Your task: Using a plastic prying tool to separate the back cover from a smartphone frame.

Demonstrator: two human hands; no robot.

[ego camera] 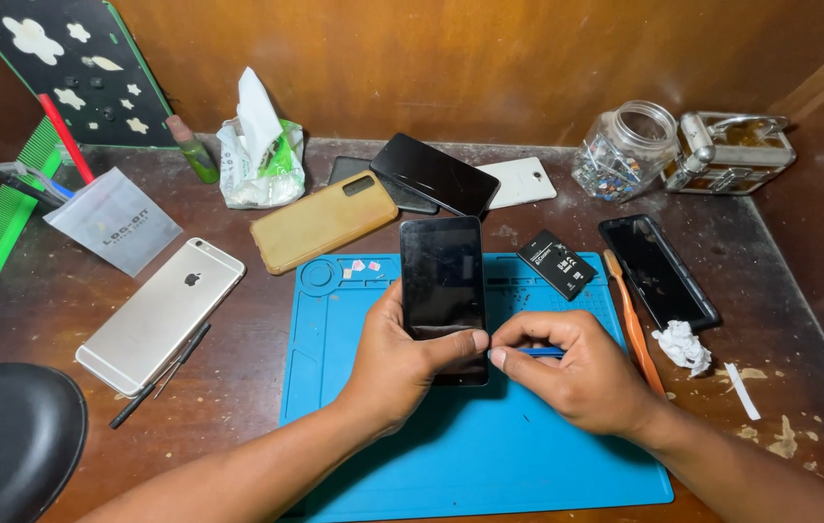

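Note:
My left hand [397, 358] grips a black smartphone [443, 276] by its lower end, screen up, above a blue work mat [489, 455]. The thumb lies across the phone's bottom edge. My right hand [572, 368] pinches a thin blue tool [540, 352] and holds its tip against the phone's lower right side. A black battery [556, 263] lies on the mat's far right corner.
A silver phone [160, 315] and tweezers [162, 373] lie left; a tan-cased phone [323, 221], other phones [436, 172] and a black phone [657, 271] lie behind and right. An orange toothbrush [633, 324], glass jar [625, 150], metal case [730, 152], crumpled tissue [680, 346].

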